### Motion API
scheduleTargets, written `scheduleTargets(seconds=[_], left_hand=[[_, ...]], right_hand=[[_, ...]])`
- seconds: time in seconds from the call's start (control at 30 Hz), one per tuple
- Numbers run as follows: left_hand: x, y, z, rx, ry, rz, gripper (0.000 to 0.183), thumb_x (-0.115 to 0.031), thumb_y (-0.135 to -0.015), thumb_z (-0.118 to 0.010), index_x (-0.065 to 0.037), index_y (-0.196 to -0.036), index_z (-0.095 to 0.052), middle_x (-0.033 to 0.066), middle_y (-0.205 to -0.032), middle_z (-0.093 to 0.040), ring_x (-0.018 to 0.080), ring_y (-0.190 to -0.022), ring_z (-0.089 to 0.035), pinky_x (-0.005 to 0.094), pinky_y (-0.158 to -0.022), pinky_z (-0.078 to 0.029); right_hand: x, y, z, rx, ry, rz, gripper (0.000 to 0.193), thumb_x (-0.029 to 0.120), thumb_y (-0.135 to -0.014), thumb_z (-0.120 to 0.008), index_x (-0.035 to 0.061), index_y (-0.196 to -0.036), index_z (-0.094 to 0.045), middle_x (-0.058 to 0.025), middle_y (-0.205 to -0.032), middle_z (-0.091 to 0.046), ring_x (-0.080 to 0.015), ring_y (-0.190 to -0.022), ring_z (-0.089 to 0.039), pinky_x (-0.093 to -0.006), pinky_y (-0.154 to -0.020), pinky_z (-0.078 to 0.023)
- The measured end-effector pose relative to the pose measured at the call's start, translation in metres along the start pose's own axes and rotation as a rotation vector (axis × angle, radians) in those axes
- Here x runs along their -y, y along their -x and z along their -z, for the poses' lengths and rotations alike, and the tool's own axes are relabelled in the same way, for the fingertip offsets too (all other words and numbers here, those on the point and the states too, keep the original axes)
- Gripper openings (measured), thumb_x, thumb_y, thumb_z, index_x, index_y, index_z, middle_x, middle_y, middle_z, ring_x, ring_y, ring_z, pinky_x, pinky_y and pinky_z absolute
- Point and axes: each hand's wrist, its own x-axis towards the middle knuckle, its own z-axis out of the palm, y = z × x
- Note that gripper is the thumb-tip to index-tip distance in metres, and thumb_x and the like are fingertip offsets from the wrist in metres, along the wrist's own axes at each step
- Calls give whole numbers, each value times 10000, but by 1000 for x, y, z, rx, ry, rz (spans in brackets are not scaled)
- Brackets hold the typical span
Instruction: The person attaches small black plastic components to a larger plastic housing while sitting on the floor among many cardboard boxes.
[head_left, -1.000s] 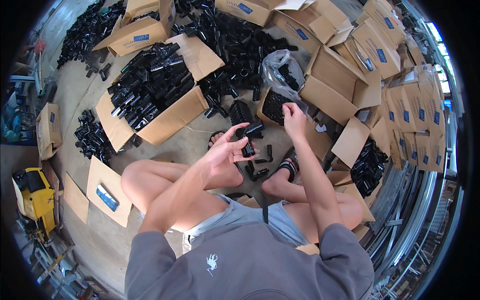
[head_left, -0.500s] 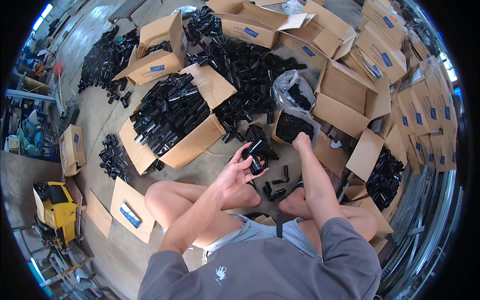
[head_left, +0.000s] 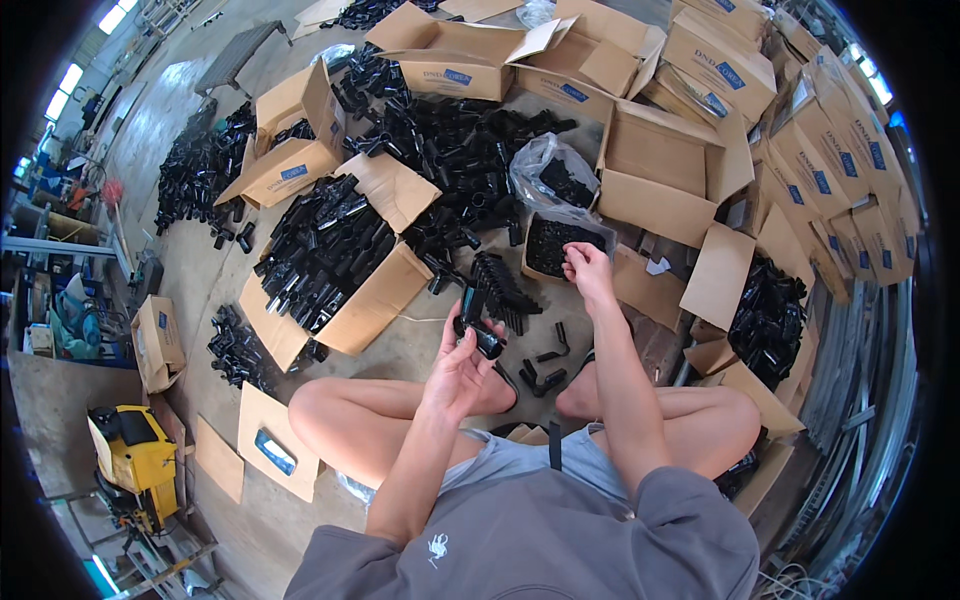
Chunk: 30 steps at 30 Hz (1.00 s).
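My left hand (head_left: 456, 376) grips a black pipe fitting (head_left: 487, 341) in front of my crossed legs, thumb and fingers around it. My right hand (head_left: 588, 270) is at the near right edge of a small carton (head_left: 541, 270) lined with clear plastic and filled with small black parts (head_left: 555, 240). Its fingertips are pinched together; whatever they hold is too small to make out. Just beyond my left hand stands a row of black fittings (head_left: 503, 288) on the floor. A few loose black pieces (head_left: 541, 380) lie between my feet.
A large open carton (head_left: 375, 305) heaped with black fittings stands ahead left. Loose fittings (head_left: 460, 150) pile up behind it. A plastic bag (head_left: 565, 180) of black parts and an open carton (head_left: 655, 195) sit ahead right. Stacked cartons (head_left: 815, 170) and metal bars (head_left: 850, 430) line the right side.
My right hand has lifted slightly, and its pinched fingers now show at the small carton. My left hand still holds the fitting, slightly turned. The whole view has shifted.
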Motion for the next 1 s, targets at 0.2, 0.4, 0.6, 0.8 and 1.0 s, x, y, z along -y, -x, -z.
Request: scheduleTargets(seconds=[0.2,0.4,0.6,0.8,1.0], left_hand=[[4,-5,-54,68,-287,-167,633,-28,-1003,-622,-218,-1552,-372,129,-1262,-651,280,-1194,-660,386,-1016,-575],[18,-2,-74,123,-490,-320,651,-22,-994,-630,-200,-1558,-358,94,-1306,-637,198,-1118,-682,383,-930,-619],[31,1,-78,98,-577,-374,606,-11,-1010,-594,-166,-1551,-367,109,-1371,-600,193,-1147,-666,359,-936,-611],[25,6,-86,63,-543,-289,521,-79,-1042,-566,-140,-1532,-402,94,-1392,-589,190,-1177,-652,348,-932,-612],[28,8,-88,27,-503,-305,490,-74,-1051,-545,-138,-1520,-422,97,-1400,-587,195,-1188,-649,364,-949,-601]], right_hand=[[68,104,-2,263,-502,219,205,36,-939,-705,-1,-1141,-693,-88,-1042,-743,-139,-939,-699,-284,-839,-572],[92,148,-29,228,-438,303,115,2,-890,-757,-20,-1003,-742,-77,-903,-758,-103,-780,-695,-247,-721,-565],[91,153,-17,293,-688,210,127,2,-874,-778,-12,-992,-731,-70,-891,-758,-93,-801,-697,-244,-726,-568],[93,159,-12,287,-634,184,150,8,-858,-792,-7,-993,-727,-72,-919,-758,-96,-809,-700,-240,-731,-566],[90,163,-14,190,-489,321,149,24,-863,-783,-5,-1002,-742,-76,-910,-762,-101,-793,-697,-252,-725,-563]])
